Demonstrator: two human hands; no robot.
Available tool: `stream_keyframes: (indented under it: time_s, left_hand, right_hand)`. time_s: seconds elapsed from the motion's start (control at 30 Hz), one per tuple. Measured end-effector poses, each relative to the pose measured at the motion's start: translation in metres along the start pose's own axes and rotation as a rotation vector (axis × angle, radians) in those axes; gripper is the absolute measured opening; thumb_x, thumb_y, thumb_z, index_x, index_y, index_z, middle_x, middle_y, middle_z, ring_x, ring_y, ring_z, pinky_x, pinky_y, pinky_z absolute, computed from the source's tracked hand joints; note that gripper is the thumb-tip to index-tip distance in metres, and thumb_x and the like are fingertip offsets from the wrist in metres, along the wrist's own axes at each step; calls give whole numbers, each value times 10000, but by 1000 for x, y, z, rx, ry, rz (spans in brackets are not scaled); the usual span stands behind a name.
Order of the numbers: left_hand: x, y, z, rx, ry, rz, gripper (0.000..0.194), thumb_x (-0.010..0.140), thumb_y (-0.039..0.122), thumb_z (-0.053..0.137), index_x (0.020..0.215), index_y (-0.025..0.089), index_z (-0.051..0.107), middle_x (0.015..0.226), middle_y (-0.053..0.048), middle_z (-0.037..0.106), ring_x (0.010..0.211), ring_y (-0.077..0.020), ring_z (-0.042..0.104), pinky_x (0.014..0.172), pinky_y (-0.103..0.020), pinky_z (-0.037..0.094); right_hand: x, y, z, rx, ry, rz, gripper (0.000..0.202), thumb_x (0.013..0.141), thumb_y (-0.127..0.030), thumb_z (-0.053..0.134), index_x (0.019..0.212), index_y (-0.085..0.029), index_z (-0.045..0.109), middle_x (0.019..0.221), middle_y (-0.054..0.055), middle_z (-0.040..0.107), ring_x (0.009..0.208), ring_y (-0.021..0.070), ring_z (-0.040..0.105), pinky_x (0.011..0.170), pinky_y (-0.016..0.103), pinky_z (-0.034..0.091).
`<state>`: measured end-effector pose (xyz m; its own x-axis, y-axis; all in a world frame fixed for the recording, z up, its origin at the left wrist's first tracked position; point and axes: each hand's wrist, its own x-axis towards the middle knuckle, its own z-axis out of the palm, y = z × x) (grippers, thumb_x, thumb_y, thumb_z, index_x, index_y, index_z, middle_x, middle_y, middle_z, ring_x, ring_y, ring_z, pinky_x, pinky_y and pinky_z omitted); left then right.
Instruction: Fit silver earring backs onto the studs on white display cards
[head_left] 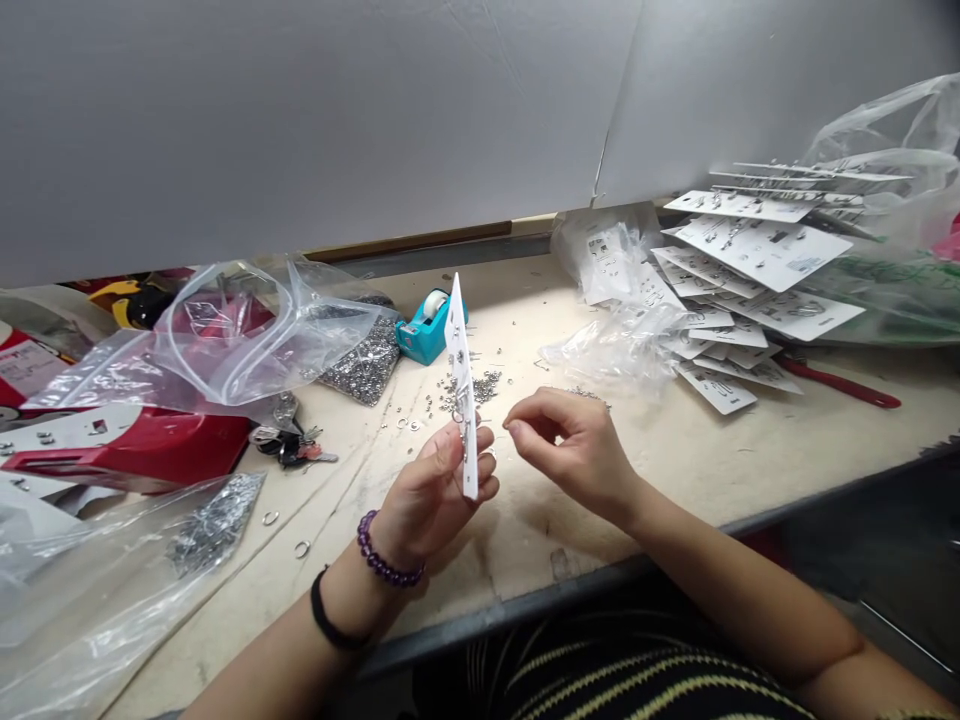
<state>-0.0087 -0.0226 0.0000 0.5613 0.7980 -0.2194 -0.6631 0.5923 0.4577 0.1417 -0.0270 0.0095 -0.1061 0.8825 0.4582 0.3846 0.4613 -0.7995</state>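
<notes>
A white jewelry card [459,345] stands nearly edge-on to me, with small metal pieces fixed along its left face. My left hand [429,490] grips its lower part between thumb and fingers. To the right of the card, apart from it, my right hand [577,450] is closed in a pinch, thumb against forefinger; whatever it may hold is too small to make out. Just behind the card lies a scatter of tiny metal beads or findings [487,385] on the table. A teal tape dispenser [424,338] sits beyond the card.
Stacked jewelry cards [765,250] and a red-handled tool [840,382] are at right, beside crumpled plastic bags [615,345]. On the left are a bag of metal pieces [364,360], keys [300,448], a red object [165,450] and loose rings [302,549]. A grey panel [337,120] rises behind.
</notes>
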Motion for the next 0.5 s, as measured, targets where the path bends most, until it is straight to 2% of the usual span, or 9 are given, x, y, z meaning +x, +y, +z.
stream_keyframes:
  time_s: [0.1, 0.2, 0.3, 0.4, 0.43, 0.5]
  left_hand:
    - [0, 1, 1, 3, 15, -5, 277, 520, 95, 751, 655, 139, 514, 572, 63, 456, 418, -10, 392, 410, -136, 365]
    - [-1, 2, 2, 2, 26, 4, 286, 511, 94, 751, 653, 141, 507, 569, 65, 452, 419, -9, 390, 412, -133, 361]
    - [-2, 3, 0, 7, 40, 16, 288, 499, 78, 748, 673, 146, 529, 586, 60, 487, 425, -11, 411, 420, -134, 373]
    - [-1, 3, -2, 17, 42, 14, 284, 507, 97, 752, 696, 152, 547, 604, 54, 512, 442, -18, 438, 429, -134, 387]
    - [0, 2, -2, 19, 41, 12, 281, 514, 106, 752, 703, 152, 550, 608, 53, 516, 446, -19, 444, 429, -133, 389]
    - [1, 1, -3, 20, 41, 9, 273, 528, 109, 747, 713, 151, 552, 612, 50, 521, 449, -20, 449, 424, -130, 389]
  right_hand:
    - [8, 3, -13, -54, -53, 13, 110, 752, -138, 535, 697, -150, 630, 624, -2, 605, 525, 81, 489, 486, 221, 401]
    - [10, 8, -38, -94, -15, -14, 113, 773, -168, 536, 744, -158, 645, 675, 16, 635, 572, 101, 544, 498, 237, 445]
    - [4, 22, -75, -235, 199, 16, 104, 775, -198, 548, 770, -183, 651, 679, 19, 634, 582, 120, 560, 490, 252, 456]
    - [-4, 44, -115, -479, 502, 186, 121, 758, -259, 568, 784, -183, 659, 662, 33, 622, 551, 142, 553, 487, 271, 428]
    - [-5, 53, -126, -614, 519, 230, 128, 758, -258, 558, 753, -180, 660, 641, 38, 618, 571, 153, 558, 531, 281, 428]
    - [-4, 68, -143, -828, 357, 302, 116, 739, -220, 555, 721, -170, 657, 666, 53, 644, 625, 174, 579, 596, 287, 422]
